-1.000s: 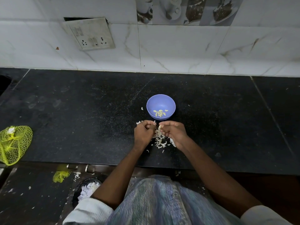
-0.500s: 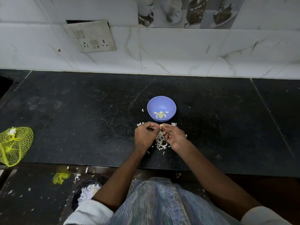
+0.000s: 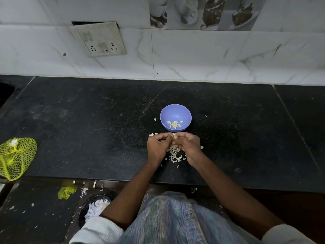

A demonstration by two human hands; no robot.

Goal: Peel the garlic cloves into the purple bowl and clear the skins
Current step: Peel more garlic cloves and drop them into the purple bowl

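Note:
A purple bowl (image 3: 175, 114) stands on the black counter (image 3: 88, 120) and holds several peeled garlic cloves (image 3: 174, 124). Just in front of it my left hand (image 3: 158, 147) and my right hand (image 3: 189, 147) meet fingertip to fingertip. Both pinch one small garlic clove (image 3: 174, 136), which shows only as a pale bit between the fingertips. A heap of white garlic skins (image 3: 175, 154) lies on the counter under and between my hands.
A yellow net bag (image 3: 15, 156) lies at the counter's left front edge. Below the edge sits a dark bin with white skins (image 3: 95, 207) and a yellow net scrap (image 3: 66, 192). A socket plate (image 3: 101, 39) is on the tiled wall behind.
My hands stay together on the clove and have risen slightly toward the bowl; the fingers have shifted around it. The bowl has not moved.

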